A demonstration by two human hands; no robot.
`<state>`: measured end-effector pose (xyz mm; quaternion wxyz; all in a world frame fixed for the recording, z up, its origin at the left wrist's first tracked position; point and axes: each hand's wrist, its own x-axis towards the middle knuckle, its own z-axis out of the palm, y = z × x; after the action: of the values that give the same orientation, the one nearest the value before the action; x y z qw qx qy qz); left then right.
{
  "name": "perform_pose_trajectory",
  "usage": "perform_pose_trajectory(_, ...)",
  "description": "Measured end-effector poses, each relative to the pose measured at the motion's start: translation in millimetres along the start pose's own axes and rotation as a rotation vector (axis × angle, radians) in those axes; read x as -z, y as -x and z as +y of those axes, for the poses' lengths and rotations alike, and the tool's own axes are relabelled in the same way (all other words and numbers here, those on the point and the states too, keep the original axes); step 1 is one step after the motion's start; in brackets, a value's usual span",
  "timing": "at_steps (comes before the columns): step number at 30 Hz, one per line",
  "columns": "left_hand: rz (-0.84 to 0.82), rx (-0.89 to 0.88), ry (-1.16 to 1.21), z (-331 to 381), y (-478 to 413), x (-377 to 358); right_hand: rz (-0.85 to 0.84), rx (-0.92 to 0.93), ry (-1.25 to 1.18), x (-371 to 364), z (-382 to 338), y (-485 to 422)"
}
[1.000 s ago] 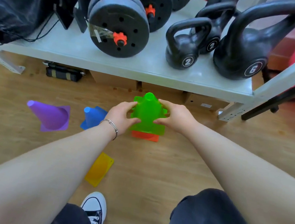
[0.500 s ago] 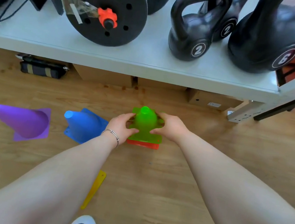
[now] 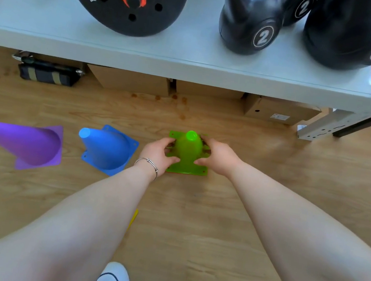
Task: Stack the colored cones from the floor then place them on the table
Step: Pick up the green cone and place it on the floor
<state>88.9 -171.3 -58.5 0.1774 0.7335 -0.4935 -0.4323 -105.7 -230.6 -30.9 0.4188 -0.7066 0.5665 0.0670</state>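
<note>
A green cone [image 3: 188, 149] stands upright on the wood floor, seated over an orange cone of which only a thin edge of the base [image 3: 170, 171] shows. My left hand [image 3: 157, 153] grips the green cone's left side and my right hand [image 3: 219, 154] grips its right side. To the left stand a blue cone [image 3: 107, 148] and, farther left, a purple cone [image 3: 24, 144]. A sliver of a yellow cone [image 3: 133, 218] peeks out beside my left forearm.
A pale grey table [image 3: 191, 55] runs across the top, bearing black weight plates [image 3: 132, 2] and kettlebells [image 3: 250, 28]. Cardboard boxes [image 3: 130, 81] and a dark bag [image 3: 48, 73] sit under it. A table leg [image 3: 319, 128] stands at right. My white shoe [image 3: 113, 280] is below.
The green cone has been pushed down over the orange one until the bases nearly meet. The camera has moved closer and lower; the yellow cone is now mostly hidden by my left arm.
</note>
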Motion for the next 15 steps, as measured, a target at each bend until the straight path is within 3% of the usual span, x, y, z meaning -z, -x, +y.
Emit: perform_pose_trajectory(15,-0.104,-0.080,-0.025,35,40,-65,0.017,-0.082,0.011,13,65,64)
